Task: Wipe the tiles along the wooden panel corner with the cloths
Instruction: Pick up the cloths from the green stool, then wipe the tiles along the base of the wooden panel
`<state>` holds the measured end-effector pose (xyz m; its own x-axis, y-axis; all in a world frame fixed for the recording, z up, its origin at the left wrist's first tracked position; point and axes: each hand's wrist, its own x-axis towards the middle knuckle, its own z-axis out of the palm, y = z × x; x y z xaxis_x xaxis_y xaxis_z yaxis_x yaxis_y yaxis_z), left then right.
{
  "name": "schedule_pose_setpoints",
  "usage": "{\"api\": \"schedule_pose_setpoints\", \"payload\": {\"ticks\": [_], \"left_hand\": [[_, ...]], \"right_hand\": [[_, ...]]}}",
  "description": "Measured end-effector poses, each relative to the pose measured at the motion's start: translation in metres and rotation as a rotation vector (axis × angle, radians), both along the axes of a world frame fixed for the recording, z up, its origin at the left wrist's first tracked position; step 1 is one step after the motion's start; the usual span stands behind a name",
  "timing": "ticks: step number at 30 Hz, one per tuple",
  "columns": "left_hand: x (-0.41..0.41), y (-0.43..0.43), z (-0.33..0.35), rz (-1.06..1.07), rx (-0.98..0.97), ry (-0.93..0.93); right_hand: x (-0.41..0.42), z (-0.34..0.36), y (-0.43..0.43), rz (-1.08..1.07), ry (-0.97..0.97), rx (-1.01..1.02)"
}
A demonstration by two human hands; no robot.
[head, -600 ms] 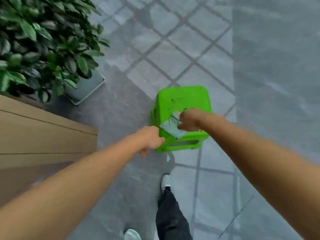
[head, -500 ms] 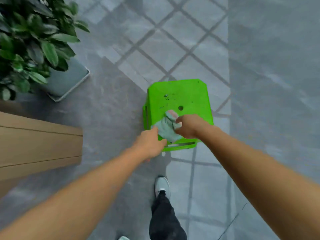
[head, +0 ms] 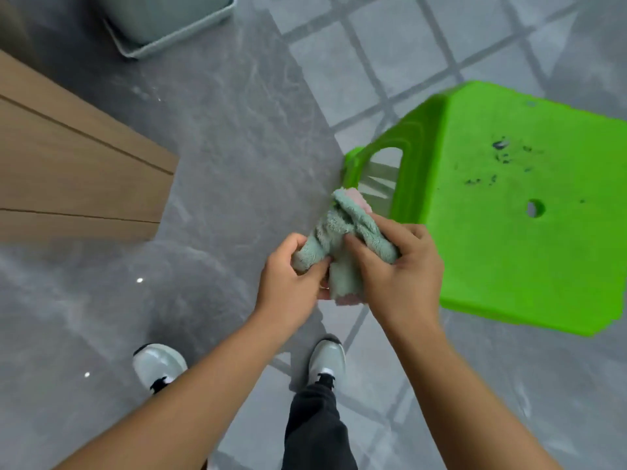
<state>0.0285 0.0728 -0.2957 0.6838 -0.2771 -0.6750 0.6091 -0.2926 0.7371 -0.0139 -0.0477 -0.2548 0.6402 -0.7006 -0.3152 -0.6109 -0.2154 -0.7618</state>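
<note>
Gripping bunched cloths point(head: 342, 242) in mid-air: left hand point(head: 291, 276) and right hand point(head: 400, 269) both clenched on them, beside green stool point(head: 509, 212); tiles point(head: 217, 137) by wooden panel corner point(head: 149, 184) seemingly unwiped, wiping all ahead

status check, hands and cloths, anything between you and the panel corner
Left hand and right hand both gripping bunched green and pink cloths. Wooden panel corner unwiped, floor to it open. Green stool at right.
</note>
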Motion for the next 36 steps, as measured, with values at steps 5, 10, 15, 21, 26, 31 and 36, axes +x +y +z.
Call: {"api": "schedule_pose_setpoints", "payload": {"ticks": [5,10,15,21,26,31,36], "left_hand": [[0.059,0.138,-0.038,0.262,0.092,0.150],[0.114,0.239,-0.143,0.395,0.173,0.288],[0.153,0.298,-0.280,0.589,0.210,0.252],[0.097,0.335,-0.415,-0.120,1.072,-0.182],[0.066,0.339,-0.475,-0.184,1.284,-0.494],[0.071,0.337,-0.462,-0.158,1.297,-0.501],[0.071,0.335,-0.457,-0.187,1.279,-0.446]], "right_hand": [[0.086,-0.043,0.073,-0.033,0.082,0.426],[0.189,-0.162,0.136,0.066,0.302,0.575],[0.270,-0.305,0.203,0.231,0.388,0.397],[0.226,-0.435,0.287,0.995,0.110,-0.492],[0.247,-0.496,0.325,1.085,0.107,-0.555],[0.282,-0.490,0.279,1.290,0.160,-0.739],[0.271,-0.492,0.282,1.106,0.168,-0.724]]}}
